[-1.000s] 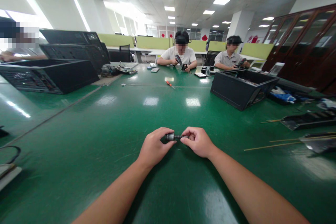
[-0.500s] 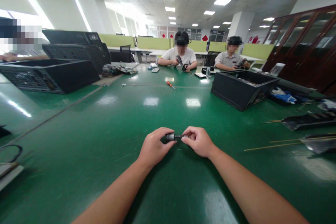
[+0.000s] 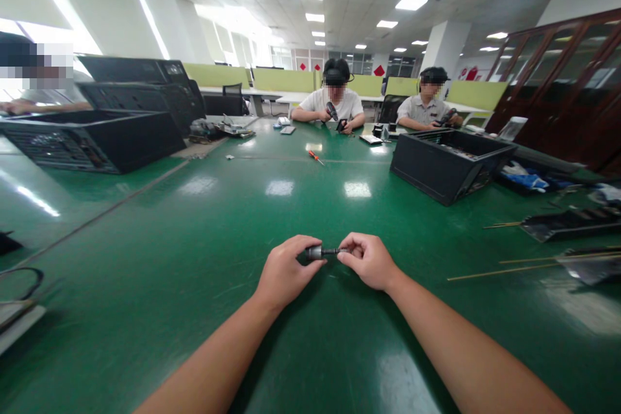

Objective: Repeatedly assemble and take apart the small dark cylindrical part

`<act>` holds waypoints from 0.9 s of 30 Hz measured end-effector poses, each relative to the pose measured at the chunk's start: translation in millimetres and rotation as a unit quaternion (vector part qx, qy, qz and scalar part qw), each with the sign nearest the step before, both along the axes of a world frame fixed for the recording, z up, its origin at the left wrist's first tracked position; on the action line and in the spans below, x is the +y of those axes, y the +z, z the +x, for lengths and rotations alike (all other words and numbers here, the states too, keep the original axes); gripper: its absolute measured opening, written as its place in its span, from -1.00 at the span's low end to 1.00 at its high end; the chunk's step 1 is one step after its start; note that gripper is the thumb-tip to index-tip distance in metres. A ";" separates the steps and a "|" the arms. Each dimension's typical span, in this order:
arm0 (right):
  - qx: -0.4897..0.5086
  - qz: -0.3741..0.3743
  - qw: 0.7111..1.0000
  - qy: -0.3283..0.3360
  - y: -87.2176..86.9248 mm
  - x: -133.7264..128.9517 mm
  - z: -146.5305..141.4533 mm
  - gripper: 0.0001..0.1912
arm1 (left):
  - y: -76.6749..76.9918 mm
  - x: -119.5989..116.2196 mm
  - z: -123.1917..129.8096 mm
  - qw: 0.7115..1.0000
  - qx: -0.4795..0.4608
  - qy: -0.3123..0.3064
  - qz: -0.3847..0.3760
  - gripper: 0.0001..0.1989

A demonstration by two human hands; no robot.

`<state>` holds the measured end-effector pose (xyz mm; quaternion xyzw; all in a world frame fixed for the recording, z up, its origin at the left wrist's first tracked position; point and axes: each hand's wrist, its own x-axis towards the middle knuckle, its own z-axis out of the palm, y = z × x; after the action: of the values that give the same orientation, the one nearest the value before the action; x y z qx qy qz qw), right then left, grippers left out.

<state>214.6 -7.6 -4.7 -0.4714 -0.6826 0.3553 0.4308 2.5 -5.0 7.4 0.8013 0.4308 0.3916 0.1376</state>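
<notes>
Low over the green table (image 3: 233, 220), a small cylindrical metal part with a thin shaft (image 3: 315, 252) lies level between my hands. My left hand (image 3: 286, 272) pinches its thick, dark grey end between thumb and fingers. The fingertips of my right hand (image 3: 366, 260) close on the narrow end of the shaft, where ridges or a coil show. What lies inside my right fingers is hidden. The exact kind of part is too small to make out.
Ahead lies an orange screwdriver (image 3: 315, 156). Black computer cases stand at right (image 3: 431, 168) and left (image 3: 121, 142). Thin brass-coloured rods (image 3: 504, 272) lie at right. Two people sit opposite, one holding a power drill (image 3: 332, 110); another person (image 3: 53, 97) sits at far left.
My right hand has shifted very slightly to the right along the shaft. My left hand keeps its hold in the same place.
</notes>
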 end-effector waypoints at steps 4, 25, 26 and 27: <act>0.006 0.000 1.000 0.000 0.7 -0.2 0.8 -0.90 | -0.3 0.3 -0.3 1.000 0.000 0.007 -0.001 -0.75; 0.016 0.008 1.000 -0.022 -6.0 4.7 4.3 -0.86 | -2.2 3.7 -5.6 0.999 -0.015 0.024 0.021 -0.76; 0.016 0.009 1.000 -0.023 -6.4 5.0 4.4 -0.87 | -2.3 3.9 -5.9 0.999 -0.014 0.025 0.021 -0.76; 0.017 0.009 1.000 -0.022 -6.7 5.2 4.5 -0.87 | -2.4 4.0 -6.0 0.999 -0.014 0.026 0.023 -0.76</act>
<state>219.1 -2.4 -11.4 -0.4765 -0.6675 0.3478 0.4543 -3.5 -0.9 5.0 0.7872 0.4404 0.4160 0.1154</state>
